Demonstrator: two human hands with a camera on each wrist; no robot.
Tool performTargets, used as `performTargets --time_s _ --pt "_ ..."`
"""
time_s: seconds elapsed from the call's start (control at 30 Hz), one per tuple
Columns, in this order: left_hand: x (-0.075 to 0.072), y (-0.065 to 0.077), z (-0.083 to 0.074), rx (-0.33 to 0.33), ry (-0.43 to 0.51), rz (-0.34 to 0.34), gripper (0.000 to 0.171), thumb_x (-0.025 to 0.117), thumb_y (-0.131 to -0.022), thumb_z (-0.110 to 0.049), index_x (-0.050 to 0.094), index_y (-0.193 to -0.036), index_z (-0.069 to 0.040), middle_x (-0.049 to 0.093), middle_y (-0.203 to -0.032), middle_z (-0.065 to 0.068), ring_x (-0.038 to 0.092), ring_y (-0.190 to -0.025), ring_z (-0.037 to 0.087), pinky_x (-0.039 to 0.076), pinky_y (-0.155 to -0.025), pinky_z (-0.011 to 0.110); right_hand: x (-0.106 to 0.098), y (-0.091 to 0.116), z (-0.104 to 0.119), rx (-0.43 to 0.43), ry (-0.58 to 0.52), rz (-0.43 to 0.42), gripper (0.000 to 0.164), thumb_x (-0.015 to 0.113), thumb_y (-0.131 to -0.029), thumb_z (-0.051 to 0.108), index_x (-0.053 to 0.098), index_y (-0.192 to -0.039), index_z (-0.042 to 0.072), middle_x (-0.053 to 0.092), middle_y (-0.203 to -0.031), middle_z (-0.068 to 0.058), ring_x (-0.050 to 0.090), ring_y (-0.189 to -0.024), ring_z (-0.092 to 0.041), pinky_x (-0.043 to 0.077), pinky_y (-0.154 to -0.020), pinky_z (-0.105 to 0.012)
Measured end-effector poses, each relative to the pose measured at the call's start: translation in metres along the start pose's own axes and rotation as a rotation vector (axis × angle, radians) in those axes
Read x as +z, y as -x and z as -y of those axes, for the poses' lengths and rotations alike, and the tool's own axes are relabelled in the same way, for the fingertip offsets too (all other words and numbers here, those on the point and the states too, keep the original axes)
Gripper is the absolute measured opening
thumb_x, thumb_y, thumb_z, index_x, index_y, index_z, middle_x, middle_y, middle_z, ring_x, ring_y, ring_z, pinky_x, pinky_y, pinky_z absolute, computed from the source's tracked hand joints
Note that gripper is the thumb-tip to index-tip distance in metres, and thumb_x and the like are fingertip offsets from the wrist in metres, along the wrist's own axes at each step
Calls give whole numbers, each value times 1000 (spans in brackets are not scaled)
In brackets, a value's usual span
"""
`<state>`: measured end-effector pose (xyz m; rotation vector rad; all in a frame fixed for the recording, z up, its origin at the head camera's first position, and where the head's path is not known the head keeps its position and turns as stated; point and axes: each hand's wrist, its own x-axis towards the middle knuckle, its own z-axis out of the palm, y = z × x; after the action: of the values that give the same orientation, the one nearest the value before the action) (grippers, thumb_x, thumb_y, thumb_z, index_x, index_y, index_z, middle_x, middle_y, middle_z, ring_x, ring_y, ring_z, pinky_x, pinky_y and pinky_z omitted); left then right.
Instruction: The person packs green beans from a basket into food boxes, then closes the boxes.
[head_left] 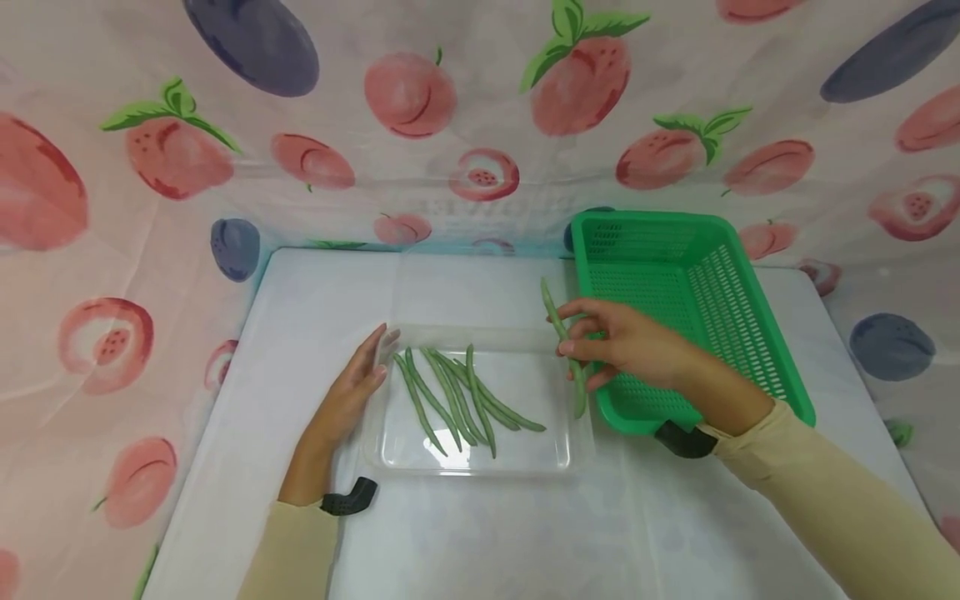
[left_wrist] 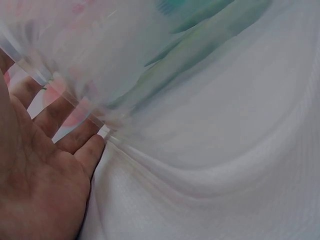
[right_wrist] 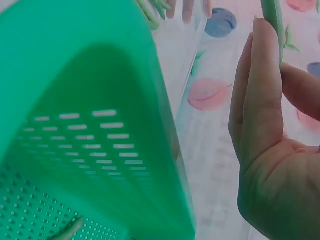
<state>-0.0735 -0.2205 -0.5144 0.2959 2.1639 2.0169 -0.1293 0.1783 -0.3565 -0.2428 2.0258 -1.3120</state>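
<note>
My right hand (head_left: 618, 342) pinches a single green bean (head_left: 551, 300) between thumb and fingers, at the left side of a green basket (head_left: 780, 367). The bean stands nearly lengthwise, over the right end of a clear plastic container (head_left: 480, 472). In the right wrist view the bean (right_wrist: 272, 20) shows above the fingertips. Several green beans (head_left: 450, 392) lie in the container. My left hand (head_left: 351, 392) rests against the container's left wall, and the left wrist view shows its fingers (left_wrist: 55, 115) extended along the outside of that wall.
Inside the basket, the right wrist view shows part of a bean (right_wrist: 70, 230) on the perforated floor. A white cloth (head_left: 465, 533) covers the table. Behind it hangs a fruit-printed sheet (head_left: 315, 217), which also runs down both sides.
</note>
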Motion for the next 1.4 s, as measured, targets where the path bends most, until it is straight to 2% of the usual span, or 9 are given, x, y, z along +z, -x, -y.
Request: performTargets --time_s 0.23,0.47,0.7,1.13,1.4 --pt "1 0 0 5 13 6 64 45 -108 -14 16 -164 -12 25 -170 10 10 -160 32 9 -124 65 11 -3 3 3 -12 21 57 70 -98 23 43 -146 10 63 -112 -15 74 -90 -28 63 -72 -45" --pt "0 0 -1 15 -2 0 63 46 -108 -14 19 -165 -20 27 -169 10 9 -160 29 7 -125 63 23 -12 1 14 9 51 50 72 -97 24 50 -141 14 63 -113 -18 74 -90 -28 63 -72 -45" --pt "1 0 -1 4 9 6 63 45 -108 -14 17 -164 -13 26 -169 10 9 -160 31 8 -124 64 34 -19 -1 22 -3 85 46 70 -98 18 51 -139 14 64 -110 -17 73 -85 -27 63 -70 -46" --pt "0 -1 0 5 8 7 63 44 -108 -12 17 -165 -15 27 -169 9 10 -160 31 8 -125 64 52 -29 7 0 4 114 49 71 -97 20 50 -140 12 65 -108 -13 67 -90 -24 63 -70 -47" --pt "1 0 0 22 -25 -3 62 44 -108 -16 18 -165 -17 27 -169 9 14 -159 34 13 -122 68 60 -37 7 13 -17 95 46 69 -98 16 51 -140 12 65 -108 -12 66 -87 -23 63 -68 -46"
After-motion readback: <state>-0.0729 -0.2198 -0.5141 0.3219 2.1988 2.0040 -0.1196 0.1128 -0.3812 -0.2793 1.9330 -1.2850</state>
